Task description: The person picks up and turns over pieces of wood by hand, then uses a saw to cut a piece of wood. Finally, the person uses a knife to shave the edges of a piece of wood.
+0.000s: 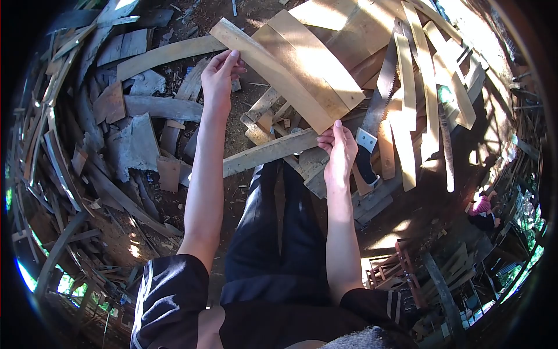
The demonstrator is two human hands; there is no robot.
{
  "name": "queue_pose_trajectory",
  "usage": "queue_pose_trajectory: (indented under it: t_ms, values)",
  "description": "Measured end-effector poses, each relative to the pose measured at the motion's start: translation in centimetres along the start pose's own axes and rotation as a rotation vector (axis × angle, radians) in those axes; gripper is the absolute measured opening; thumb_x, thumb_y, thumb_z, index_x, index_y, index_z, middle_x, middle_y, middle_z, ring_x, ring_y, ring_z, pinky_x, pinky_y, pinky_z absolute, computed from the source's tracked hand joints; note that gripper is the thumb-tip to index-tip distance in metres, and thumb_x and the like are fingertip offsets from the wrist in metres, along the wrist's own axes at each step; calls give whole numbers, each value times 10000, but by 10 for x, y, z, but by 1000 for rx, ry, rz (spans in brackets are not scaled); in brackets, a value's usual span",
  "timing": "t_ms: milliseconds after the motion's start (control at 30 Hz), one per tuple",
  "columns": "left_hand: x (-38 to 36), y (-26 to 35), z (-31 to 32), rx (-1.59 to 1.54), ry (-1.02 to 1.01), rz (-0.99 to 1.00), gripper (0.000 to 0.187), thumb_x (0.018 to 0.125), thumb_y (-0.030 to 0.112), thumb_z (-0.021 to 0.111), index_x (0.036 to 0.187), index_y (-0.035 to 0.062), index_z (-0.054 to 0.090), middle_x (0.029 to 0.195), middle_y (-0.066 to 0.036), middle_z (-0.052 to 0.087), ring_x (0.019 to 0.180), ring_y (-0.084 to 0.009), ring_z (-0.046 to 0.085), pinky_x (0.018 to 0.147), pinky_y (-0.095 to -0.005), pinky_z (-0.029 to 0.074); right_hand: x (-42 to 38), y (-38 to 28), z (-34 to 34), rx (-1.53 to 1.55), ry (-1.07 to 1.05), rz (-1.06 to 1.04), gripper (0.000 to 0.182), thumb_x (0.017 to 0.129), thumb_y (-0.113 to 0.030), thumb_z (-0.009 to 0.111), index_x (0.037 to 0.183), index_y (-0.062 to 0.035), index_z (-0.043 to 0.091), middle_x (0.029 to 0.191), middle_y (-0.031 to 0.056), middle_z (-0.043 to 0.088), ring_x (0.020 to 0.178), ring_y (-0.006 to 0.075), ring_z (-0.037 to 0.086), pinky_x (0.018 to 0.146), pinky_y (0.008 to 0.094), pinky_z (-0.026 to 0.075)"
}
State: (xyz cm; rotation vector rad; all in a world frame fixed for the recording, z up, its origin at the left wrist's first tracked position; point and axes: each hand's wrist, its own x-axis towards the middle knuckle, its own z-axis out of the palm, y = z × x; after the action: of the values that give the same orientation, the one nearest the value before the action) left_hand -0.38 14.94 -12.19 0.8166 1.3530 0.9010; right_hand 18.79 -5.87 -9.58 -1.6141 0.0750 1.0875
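Observation:
A flat, light brown wooden board [279, 75] is held up slantwise between my two hands. My left hand [222, 75] pinches it near its upper left end, thumb on top. At its lower right corner, my right hand [339, 148] grips the board between thumb and fingers. Wide boards [317, 61] lie just beyond it, partly covered by it. Beneath is a rough wooden frame with a long grey plank [270, 152] running across. A handsaw [385, 87] with a dark handle lies to the right of my right hand.
Long narrow strips [427, 81] of wood lie at the right. Scrap boards and offcuts [136, 145] are heaped on the left. Another person [482, 212] in a pink head covering is low at the far right. A red metal frame [410, 273] stands at the lower right.

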Motion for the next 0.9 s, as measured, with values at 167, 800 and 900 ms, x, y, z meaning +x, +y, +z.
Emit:
queue_pose_trajectory:
  t_ms: [167, 800, 900]
  values:
    - [0, 2, 0, 7, 0, -8, 293, 920, 284, 702, 1080, 42, 666, 850, 1, 692, 738, -80, 650, 679, -213, 441, 2, 2, 1, -20, -7, -40, 359, 933, -340, 686, 945, 10, 605, 744, 33, 617, 622, 95, 582, 606, 219, 464]
    - [45, 23, -8, 132, -148, -63, 282, 900, 367, 715, 946, 90, 695, 773, 58, 604, 724, -42, 568, 702, -212, 431, 1, -3, 1, -114, 8, -41, 263, 953, -294, 659, 932, -35, 613, 754, 34, 617, 654, 119, 602, 647, 246, 482]
    - [47, 19, -8, 171, -181, -72, 296, 876, 383, 740, 917, 93, 701, 771, 56, 608, 736, -42, 555, 708, -223, 429, 1, -3, 1, -115, 11, -35, 260, 953, -294, 660, 931, -40, 610, 755, 33, 618, 657, 118, 600, 652, 245, 481]
